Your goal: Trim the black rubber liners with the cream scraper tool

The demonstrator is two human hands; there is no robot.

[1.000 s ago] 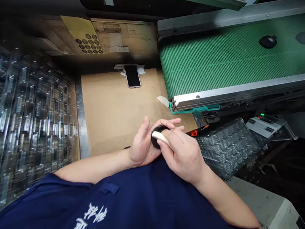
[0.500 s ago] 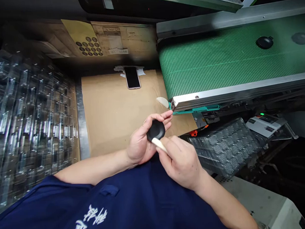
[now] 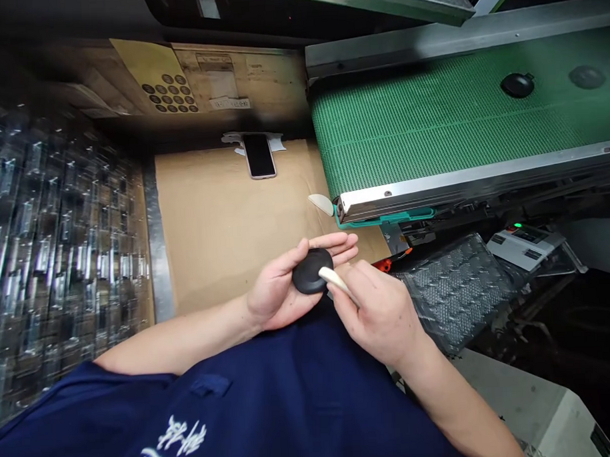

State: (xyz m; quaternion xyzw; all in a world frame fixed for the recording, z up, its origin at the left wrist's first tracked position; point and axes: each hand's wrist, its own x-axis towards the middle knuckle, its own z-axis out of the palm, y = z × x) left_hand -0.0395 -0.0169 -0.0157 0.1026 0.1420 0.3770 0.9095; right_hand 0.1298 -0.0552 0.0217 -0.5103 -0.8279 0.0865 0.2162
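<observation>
A black round disc-shaped part [image 3: 309, 274] rests in the palm of my left hand [image 3: 282, 286], its thumb at the edge and its fingers stretched out to the right. My right hand [image 3: 380, 309] is closed around a slim cream-coloured tool [image 3: 335, 282], whose rounded tip lies at the right rim of the black part. Whether the tip touches the part I cannot tell. The tool's other end is hidden in my right fist. Both hands are close together, in front of my dark blue shirt [image 3: 290, 389], above the near edge of a cardboard sheet [image 3: 219, 225].
A green conveyor belt [image 3: 406, 125] carries a black round part [image 3: 517, 85]. Below its metal edge [image 3: 473, 172] are a teal strip [image 3: 395, 217] and an off-white half-round piece [image 3: 321, 204]. A phone [image 3: 259, 157] lies on the cardboard. Clear plastic trays [image 3: 50, 251] are stacked left; another tray [image 3: 462, 290] is right.
The tool and my right hand have shifted slightly right, its tip going from the lower edge of the black part to the right rim. My left fingers have opened out more.
</observation>
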